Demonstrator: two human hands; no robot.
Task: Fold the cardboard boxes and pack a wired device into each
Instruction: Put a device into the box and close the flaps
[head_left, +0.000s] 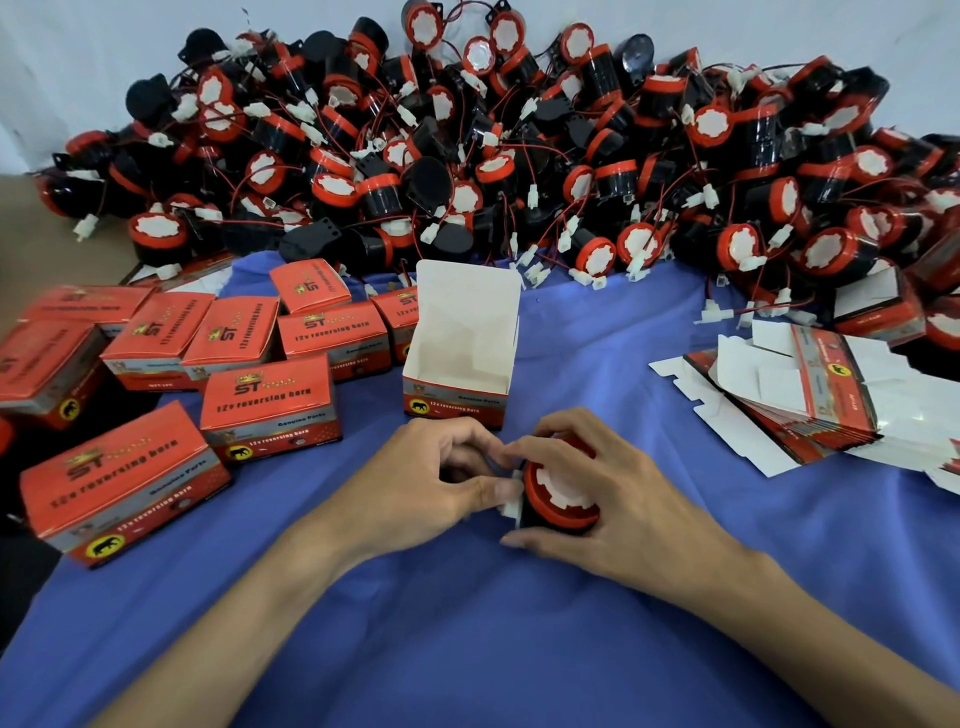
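A red and black wired horn (558, 493) with a white face lies on the blue cloth near the middle. My right hand (608, 499) curls round it from the right. My left hand (441, 483) pinches its white connector (511, 506) against the horn's left side. Just behind the hands stands a folded red box (457, 379), empty, with its white lid flap up.
Several closed red boxes (270, 410) lie at the left. A stack of flat unfolded boxes (810, 395) lies at the right. A big heap of wired horns (519, 156) fills the back of the table. The blue cloth (467, 623) covers the front.
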